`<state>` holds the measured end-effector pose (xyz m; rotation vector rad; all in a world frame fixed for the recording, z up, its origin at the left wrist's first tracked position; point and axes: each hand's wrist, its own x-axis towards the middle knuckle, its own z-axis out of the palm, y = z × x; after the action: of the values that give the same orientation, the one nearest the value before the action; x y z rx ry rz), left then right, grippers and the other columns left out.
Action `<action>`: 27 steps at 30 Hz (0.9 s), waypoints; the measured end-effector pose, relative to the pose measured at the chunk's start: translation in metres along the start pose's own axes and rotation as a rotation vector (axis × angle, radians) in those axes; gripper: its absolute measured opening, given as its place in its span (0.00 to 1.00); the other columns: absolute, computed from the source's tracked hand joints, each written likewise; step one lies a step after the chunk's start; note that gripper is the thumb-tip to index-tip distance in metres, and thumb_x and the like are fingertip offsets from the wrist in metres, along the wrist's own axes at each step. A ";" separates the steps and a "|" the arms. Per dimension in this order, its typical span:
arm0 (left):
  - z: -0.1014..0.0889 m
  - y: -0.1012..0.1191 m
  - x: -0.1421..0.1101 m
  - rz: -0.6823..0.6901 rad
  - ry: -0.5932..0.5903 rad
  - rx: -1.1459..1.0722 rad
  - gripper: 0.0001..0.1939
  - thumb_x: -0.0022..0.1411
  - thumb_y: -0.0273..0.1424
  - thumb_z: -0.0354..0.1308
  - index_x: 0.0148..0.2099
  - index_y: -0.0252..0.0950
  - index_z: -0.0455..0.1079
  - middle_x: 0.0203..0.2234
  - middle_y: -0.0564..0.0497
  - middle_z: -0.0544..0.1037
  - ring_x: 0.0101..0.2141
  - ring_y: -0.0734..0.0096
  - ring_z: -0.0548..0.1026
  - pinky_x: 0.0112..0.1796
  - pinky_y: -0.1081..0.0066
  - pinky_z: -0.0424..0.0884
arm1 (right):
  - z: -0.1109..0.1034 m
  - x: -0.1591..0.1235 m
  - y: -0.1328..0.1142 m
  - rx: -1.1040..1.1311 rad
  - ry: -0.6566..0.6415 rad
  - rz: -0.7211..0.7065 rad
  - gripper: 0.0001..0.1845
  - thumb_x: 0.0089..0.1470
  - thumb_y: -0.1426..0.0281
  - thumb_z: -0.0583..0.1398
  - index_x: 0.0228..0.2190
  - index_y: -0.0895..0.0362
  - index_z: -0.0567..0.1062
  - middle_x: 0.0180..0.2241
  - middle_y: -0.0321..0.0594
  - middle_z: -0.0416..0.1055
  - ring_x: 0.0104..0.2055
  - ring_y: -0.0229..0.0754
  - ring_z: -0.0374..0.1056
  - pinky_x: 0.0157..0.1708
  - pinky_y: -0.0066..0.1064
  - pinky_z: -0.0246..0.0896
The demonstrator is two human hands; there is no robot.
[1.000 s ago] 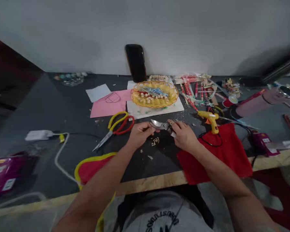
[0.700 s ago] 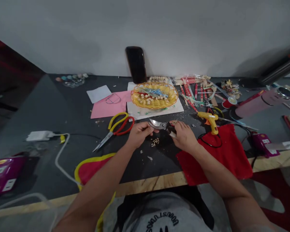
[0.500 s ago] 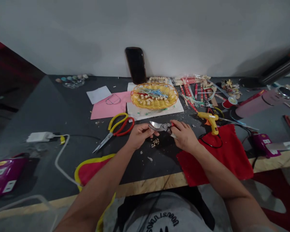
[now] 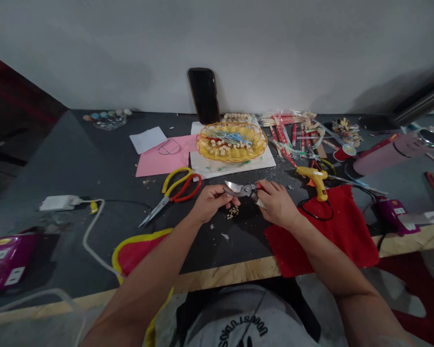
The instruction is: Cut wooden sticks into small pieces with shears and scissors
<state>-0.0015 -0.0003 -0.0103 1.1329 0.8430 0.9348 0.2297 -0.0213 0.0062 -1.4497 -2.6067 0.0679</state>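
Right hand [image 4: 278,205] grips shears [image 4: 239,189].

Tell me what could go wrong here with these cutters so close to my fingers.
The left hand pinches right beside the blades of the cutters that the right hand grips, so a squeeze could nick a fingertip. Cut bits lie loose under the blades and more could fly off or scatter. The glue gun cord loops near the right wrist and might snag.
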 end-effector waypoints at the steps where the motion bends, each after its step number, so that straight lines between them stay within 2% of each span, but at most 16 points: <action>1: 0.000 0.000 0.000 0.003 0.011 0.011 0.19 0.53 0.44 0.66 0.30 0.31 0.76 0.24 0.44 0.81 0.21 0.75 0.71 0.23 0.76 0.65 | 0.001 0.000 0.000 0.013 0.005 0.010 0.09 0.56 0.69 0.57 0.39 0.56 0.73 0.54 0.48 0.67 0.47 0.50 0.64 0.44 0.39 0.58; 4: 0.002 0.001 0.000 0.047 0.042 0.083 0.16 0.55 0.42 0.65 0.32 0.31 0.76 0.26 0.45 0.82 0.22 0.76 0.71 0.25 0.76 0.66 | 0.002 0.000 -0.002 0.053 0.017 0.038 0.09 0.57 0.67 0.57 0.38 0.56 0.74 0.50 0.48 0.68 0.46 0.48 0.64 0.44 0.37 0.58; 9: 0.005 0.006 0.002 0.135 0.119 0.173 0.10 0.53 0.36 0.66 0.32 0.32 0.77 0.28 0.47 0.82 0.26 0.74 0.72 0.28 0.75 0.67 | 0.002 0.001 -0.004 0.028 0.015 0.092 0.11 0.58 0.63 0.56 0.39 0.56 0.75 0.52 0.48 0.66 0.48 0.49 0.63 0.43 0.38 0.57; 16: 0.008 0.010 0.000 0.124 0.167 0.240 0.08 0.53 0.33 0.64 0.30 0.33 0.77 0.25 0.48 0.81 0.22 0.76 0.70 0.25 0.76 0.65 | -0.001 0.001 -0.007 0.025 -0.057 0.100 0.09 0.57 0.68 0.56 0.38 0.56 0.75 0.48 0.49 0.67 0.47 0.49 0.63 0.42 0.36 0.58; 21: 0.006 0.011 -0.001 0.126 0.129 0.236 0.10 0.55 0.35 0.64 0.30 0.33 0.76 0.25 0.47 0.82 0.22 0.75 0.70 0.25 0.75 0.65 | -0.004 0.001 -0.006 -0.030 -0.043 0.079 0.11 0.56 0.68 0.56 0.40 0.55 0.74 0.52 0.49 0.65 0.47 0.51 0.62 0.41 0.39 0.57; 27: 0.001 0.013 -0.001 0.058 0.041 0.201 0.14 0.55 0.40 0.64 0.31 0.32 0.75 0.25 0.45 0.81 0.20 0.77 0.70 0.23 0.76 0.65 | -0.004 0.001 0.001 -0.032 -0.039 0.018 0.12 0.55 0.70 0.56 0.42 0.54 0.73 0.56 0.47 0.64 0.49 0.51 0.61 0.42 0.40 0.57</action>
<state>-0.0031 0.0002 0.0022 1.3207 0.9580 0.9385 0.2305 -0.0205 0.0100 -1.4975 -2.6373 0.0566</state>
